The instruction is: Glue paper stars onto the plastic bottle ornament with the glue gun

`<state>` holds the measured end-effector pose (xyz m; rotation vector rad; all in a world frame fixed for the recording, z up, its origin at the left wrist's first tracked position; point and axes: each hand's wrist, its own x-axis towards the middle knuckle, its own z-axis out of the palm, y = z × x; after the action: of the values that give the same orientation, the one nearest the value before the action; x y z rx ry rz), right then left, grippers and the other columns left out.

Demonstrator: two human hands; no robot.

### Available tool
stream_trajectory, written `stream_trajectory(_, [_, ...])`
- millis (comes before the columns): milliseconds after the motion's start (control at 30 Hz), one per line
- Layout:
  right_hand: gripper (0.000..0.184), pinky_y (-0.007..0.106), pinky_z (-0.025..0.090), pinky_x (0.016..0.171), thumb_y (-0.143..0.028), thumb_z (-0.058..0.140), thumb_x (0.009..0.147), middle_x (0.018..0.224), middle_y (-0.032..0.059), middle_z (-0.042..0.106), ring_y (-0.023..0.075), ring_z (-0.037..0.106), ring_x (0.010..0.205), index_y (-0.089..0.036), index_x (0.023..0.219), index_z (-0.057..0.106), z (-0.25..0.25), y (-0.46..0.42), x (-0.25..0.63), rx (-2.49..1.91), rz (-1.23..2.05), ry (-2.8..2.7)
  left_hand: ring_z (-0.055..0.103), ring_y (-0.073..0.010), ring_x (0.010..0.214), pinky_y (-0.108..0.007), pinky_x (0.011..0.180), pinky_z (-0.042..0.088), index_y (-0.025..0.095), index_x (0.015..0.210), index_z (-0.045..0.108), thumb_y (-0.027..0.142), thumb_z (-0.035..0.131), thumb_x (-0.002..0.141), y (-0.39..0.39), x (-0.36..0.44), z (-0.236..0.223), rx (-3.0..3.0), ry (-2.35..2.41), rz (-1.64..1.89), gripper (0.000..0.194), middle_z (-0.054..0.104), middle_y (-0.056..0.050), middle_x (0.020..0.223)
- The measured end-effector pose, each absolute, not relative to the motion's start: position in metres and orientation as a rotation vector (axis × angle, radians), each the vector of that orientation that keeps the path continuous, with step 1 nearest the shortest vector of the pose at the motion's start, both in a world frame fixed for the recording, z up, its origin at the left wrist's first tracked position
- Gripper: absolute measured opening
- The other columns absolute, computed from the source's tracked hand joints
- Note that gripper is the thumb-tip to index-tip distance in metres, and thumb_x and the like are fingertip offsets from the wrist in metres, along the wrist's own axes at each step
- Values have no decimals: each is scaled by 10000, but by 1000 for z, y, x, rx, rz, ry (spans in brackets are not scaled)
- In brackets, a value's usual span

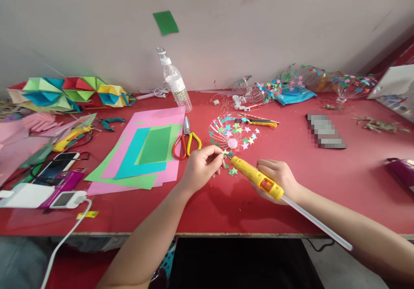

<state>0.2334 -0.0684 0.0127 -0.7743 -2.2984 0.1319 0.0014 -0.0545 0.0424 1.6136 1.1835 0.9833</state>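
Observation:
My right hand (275,177) is wrapped round a yellow glue gun (258,179), with a long clear glue stick (318,222) poking out of its back end. My left hand (204,164) pinches a small green paper star (225,152) right at the gun's nozzle; the fingers partly hide it. Just beyond the hands lies a clear plastic piece with fanned strips (232,143), covered in pink, green and blue stars. A few loose green stars (233,171) rest on the red table below the nozzle.
Orange-and-yellow-handled scissors (186,140) lie left of the starred piece, beside stacked coloured paper (129,174). Behind stand a plastic bottle (176,86) and more starred plastic pieces (273,89). A yellow-handled cutter (261,122), a blurred dark object (325,131) and a power strip (60,185) surround them.

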Motion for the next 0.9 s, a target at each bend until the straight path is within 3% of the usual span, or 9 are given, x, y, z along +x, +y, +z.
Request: stream_trajectory(900, [267, 239, 253, 497, -310, 540, 823, 615, -46, 357, 90, 324, 515, -218, 645, 364, 9, -67, 235, -785, 124, -2319, 536, -68, 447, -162, 415, 449, 161, 762, 563, 211, 505, 853, -54, 2, 38, 1674, 1134, 1053, 119, 611, 10, 615])
